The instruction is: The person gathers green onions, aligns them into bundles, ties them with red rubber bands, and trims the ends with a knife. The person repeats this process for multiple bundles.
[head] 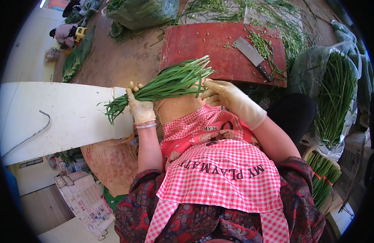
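Note:
My left hand (139, 101), in a pale rubber glove, is closed around a bunch of long green garlic chives (168, 80) near its leafy tips. The pale cut ends point up and to the right, over my lap. My right hand (218, 91), gloved too, is at the bunch's right end with bent fingers; whether it pinches any stems cannot be told. Beyond the bunch lies a red board (199, 45). On it rest a cleaver (249, 51) with a dark handle, loose green stems (264, 45) and small cut bits.
A white panel (68, 118) with a bent metal rod (41, 129) stands at my left. Clear plastic bags of greens (336, 97) are at my right, above a banded bunch (322, 179). Trimmings litter the floor beyond the board. A person (65, 35) crouches by a yellow stool (80, 34), far left.

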The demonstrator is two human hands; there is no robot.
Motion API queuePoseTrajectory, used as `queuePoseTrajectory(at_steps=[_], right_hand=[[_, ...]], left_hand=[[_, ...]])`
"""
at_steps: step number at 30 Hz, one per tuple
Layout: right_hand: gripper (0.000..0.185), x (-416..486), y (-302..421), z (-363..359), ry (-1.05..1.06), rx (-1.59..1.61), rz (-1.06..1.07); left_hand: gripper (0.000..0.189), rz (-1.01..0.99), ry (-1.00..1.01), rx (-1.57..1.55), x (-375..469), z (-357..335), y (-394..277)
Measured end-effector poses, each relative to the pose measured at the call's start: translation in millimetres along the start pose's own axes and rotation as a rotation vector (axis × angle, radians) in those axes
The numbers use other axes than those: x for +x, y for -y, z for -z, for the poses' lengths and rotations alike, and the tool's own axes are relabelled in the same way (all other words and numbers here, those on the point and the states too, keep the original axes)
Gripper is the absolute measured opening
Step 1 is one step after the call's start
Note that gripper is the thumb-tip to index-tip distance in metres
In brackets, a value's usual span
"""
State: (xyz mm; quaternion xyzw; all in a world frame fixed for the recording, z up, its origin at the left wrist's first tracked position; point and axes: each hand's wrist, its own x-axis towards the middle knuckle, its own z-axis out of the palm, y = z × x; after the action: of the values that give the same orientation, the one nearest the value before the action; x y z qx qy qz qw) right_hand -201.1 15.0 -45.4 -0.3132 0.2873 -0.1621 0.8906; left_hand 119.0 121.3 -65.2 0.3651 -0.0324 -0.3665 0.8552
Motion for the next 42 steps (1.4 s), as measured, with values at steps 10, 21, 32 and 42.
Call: queuePoseTrajectory(at_steps=[10, 21, 32, 42], right_hand=[[0.026, 55, -30, 12, -0.029, -0.168, -0.056], [0.047, -31, 14, 56, -0.211, -0.540, -0.075], [0.045, 32, -16, 1, 0.277, 0.064, 0.025], [0.032, -18, -1, -1, -0.052, -0.369, 0.104]], left_hand=[[0.030, -0.013, -0.027, 0.065, 3, -6, -5], [0.034, 0.071, -0.107, -0.036, 35, 12, -25], [0.035, 0.214, -0.068, -0.131, 61, 30, -4], [0.035, 0.257, 0.004, -0.178, 66, 41, 0]])
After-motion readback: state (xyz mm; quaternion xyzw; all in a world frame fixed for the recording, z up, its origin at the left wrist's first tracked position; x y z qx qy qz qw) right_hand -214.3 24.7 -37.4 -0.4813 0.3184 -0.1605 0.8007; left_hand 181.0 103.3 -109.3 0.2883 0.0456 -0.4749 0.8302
